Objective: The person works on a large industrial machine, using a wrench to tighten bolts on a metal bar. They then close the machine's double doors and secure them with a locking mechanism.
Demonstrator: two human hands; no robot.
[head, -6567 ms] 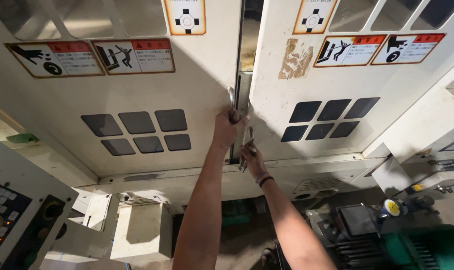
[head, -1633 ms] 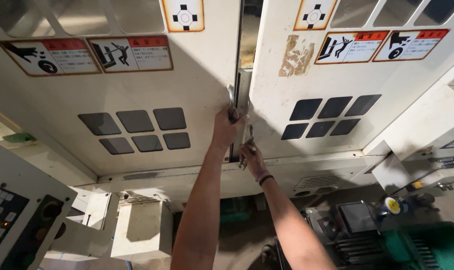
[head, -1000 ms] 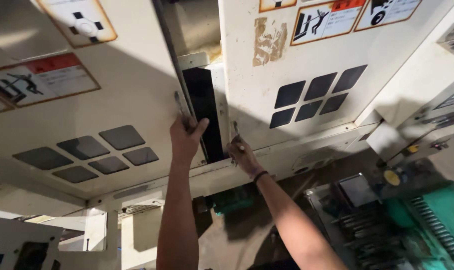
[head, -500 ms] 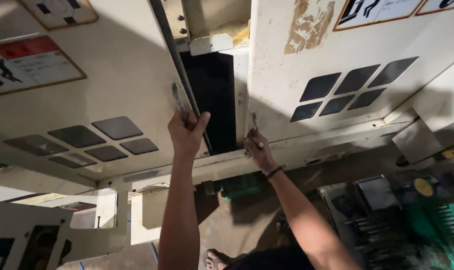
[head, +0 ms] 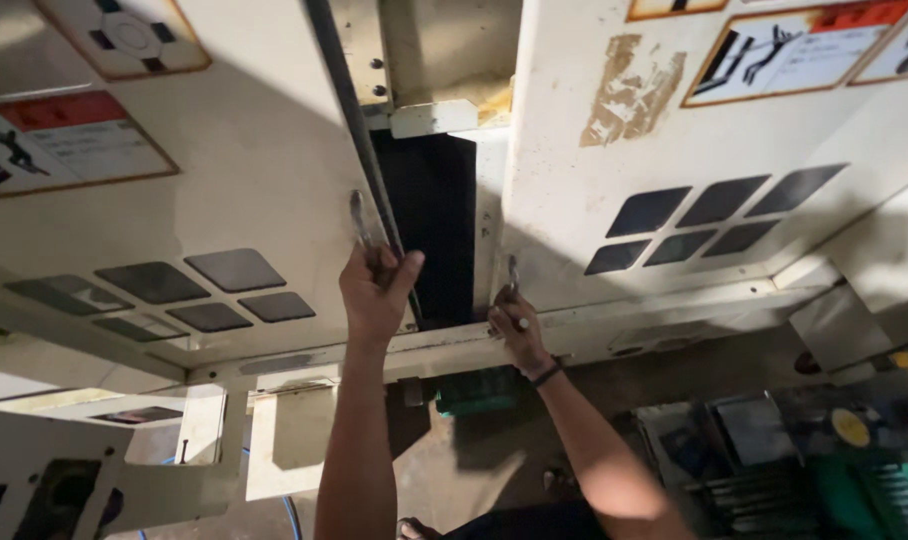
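two cream metal doors fill the view, parted by a dark gap (head: pixel 436 225) down the middle. on the left door (head: pixel 224 170), a square white sticker with a black cross-and-ring pattern (head: pixel 124 35) sits at the top, and a rectangular sign with a red band and orange border (head: pixel 59 150) lies below it toward the left edge. a cluster of five dark grey rounded squares (head: pixel 164 290) sits lower down. on the right door (head: pixel 594 200), an orange-bordered rectangular sign with a black figure and red corner (head: pixel 784 50) is at the top, beside a torn brownish patch of old label (head: pixel 634 90); six dark squares in two rows (head: pixel 714 215) lie beneath.

the left hand (head: pixel 374 295) reaches up with the arm nearly straight, its fingers wrapped around the lower end of a slim metal handle (head: pixel 359 220) on the left door's edge, thumb spread toward the gap. the right hand (head: pixel 517 325) is raised lower, a dark band at the wrist, fingers curled on a shorter metal handle (head: pixel 513 275) at the right door's inner edge, just above the bottom sill.

the doors look painted, smooth and scuffed; the handles are bare, shiny metal. below, a green block (head: pixel 477 390) sits under the sill, and green machinery with a yellow disc (head: pixel 854 450) lies at the lower right.
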